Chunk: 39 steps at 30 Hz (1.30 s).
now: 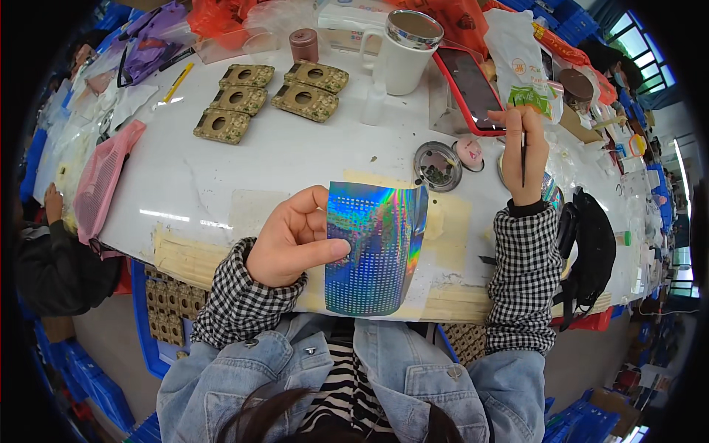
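Observation:
In my left hand (295,240), a shiny holographic sticker sheet (373,255) with rows of small marks is pinched between thumb and fingers, tilted above the table's near edge. My right hand (528,151) is raised at the right beside a red-cased phone (469,88). Its fingers are closed round a thin dark pointed tool (523,166) whose exact kind I cannot make out. Between the hands lies a round clear dish (437,167) with small dark bits inside, touching or nearly touching a pink round object (470,153). Several camouflage-patterned parts with round holes (306,100) lie farther back.
A white lidded mug (405,63) and a brownish-pink jar (303,46) stand at the back. A pink mesh basket (109,177) is at left, near another person's hand (53,203). A black bag (594,251) lies right. Below the table, a blue crate (151,351) holds more camouflage parts.

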Available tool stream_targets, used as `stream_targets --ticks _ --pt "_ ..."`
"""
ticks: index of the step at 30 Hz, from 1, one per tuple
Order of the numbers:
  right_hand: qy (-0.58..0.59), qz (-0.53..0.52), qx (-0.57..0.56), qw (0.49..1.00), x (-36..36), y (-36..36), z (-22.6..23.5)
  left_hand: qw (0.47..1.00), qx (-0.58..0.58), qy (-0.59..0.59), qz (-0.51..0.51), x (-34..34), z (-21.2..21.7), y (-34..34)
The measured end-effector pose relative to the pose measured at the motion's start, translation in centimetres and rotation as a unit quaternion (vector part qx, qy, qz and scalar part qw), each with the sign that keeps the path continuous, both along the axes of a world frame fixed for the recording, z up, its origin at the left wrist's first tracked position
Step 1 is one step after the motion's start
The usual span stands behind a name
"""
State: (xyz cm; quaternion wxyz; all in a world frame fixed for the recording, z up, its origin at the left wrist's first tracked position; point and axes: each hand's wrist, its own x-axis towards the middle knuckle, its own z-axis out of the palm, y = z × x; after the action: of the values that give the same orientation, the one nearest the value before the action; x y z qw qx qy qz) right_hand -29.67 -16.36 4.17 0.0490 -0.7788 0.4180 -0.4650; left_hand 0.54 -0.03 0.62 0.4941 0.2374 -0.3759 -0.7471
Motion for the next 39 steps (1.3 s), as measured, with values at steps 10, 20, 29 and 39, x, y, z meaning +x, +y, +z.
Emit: stream_targets --ticks 10,20,29,39 --pt "0.0 0.065 0.011 0.998 0.3 0.2 -0.1 1.0 0.012 0.015 0.014 -0.1 0.3 0.1" --pt "0.048 0.001 -0.01 0.999 -0.3 -0.3 -0.4 1.0 0.007 0.013 0.01 0.1 0.2 0.0" --pt "0.061 -0.008 0.041 0.997 -0.3 -0.5 -1.2 1.0 0.007 0.014 0.015 0.1 0.3 0.2" --pt "0.024 0.025 -0.024 0.999 0.4 0.1 -1.0 0.999 0.014 0.028 0.019 0.3 0.1 0.5"
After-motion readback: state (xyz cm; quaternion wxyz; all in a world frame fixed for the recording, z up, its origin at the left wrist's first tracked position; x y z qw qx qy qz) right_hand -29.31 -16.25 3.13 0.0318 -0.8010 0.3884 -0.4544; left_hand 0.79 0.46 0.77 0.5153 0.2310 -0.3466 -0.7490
